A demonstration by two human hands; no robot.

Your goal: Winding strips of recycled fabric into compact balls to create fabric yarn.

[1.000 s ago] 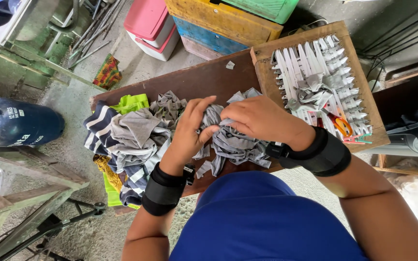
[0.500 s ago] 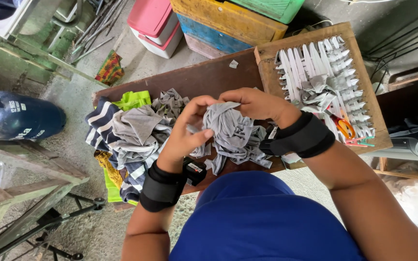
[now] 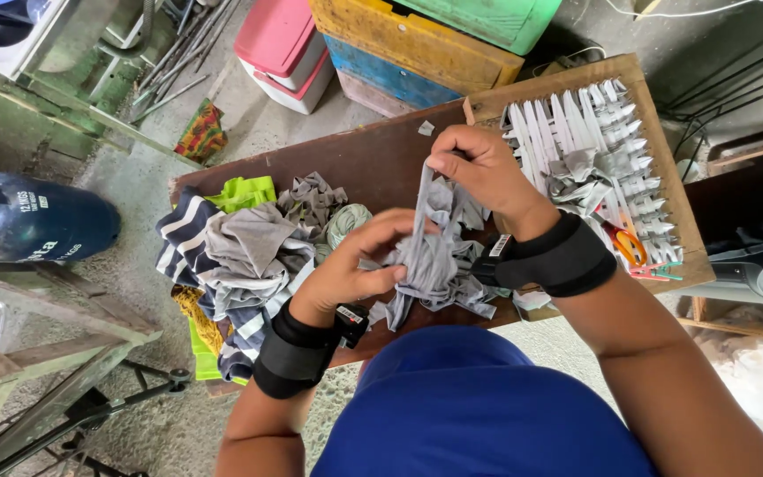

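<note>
A grey strip [image 3: 423, 190] is pinched taut by the right hand [image 3: 479, 168], straight above the bundle [image 3: 430, 265] gripped by the left hand [image 3: 355, 269].

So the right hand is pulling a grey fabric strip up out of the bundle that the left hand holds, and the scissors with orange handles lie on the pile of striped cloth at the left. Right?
Not quite. The head view shows the scissors on the wooden frame at the right, not on the striped cloth. The rest holds: right hand pulls the grey strip from the bundle in the left hand.

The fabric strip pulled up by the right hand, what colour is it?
Light grey fabric strip, head view.
</note>
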